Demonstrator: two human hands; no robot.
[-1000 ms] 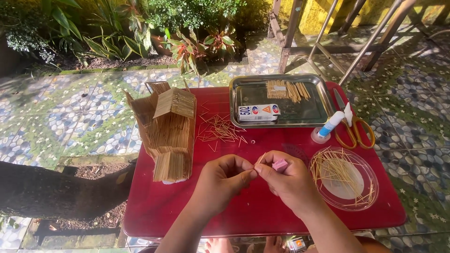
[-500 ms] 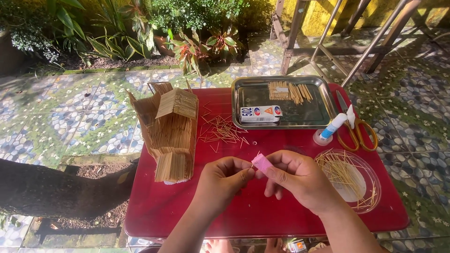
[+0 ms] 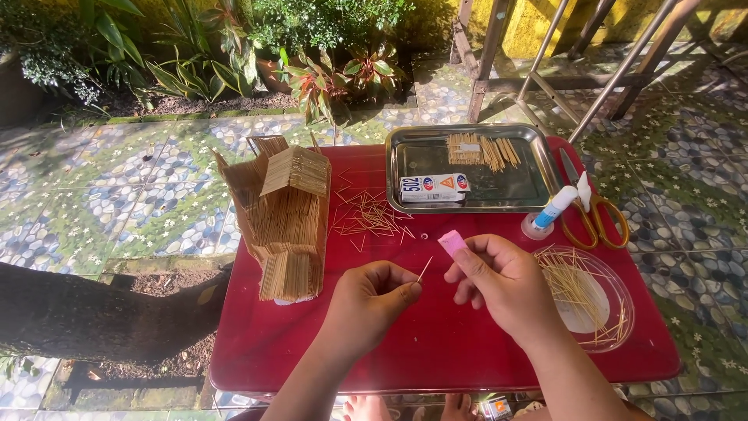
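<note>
Wooden toothpick (image 3: 425, 269) in left hand (image 3: 374, 300), slanting up-right, tip toward pink piece (image 3: 452, 242)

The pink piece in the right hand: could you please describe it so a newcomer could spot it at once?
On the red table, just before the steel tray, the right hand pinches a small pink block in its fingertips. It is the only pink thing among pale toothpicks.

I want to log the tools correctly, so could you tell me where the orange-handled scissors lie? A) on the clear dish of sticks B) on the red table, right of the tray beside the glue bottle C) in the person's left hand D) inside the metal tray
B: the scissors lie flat on the red table, just right of the metal tray and beside the glue bottle.
</note>
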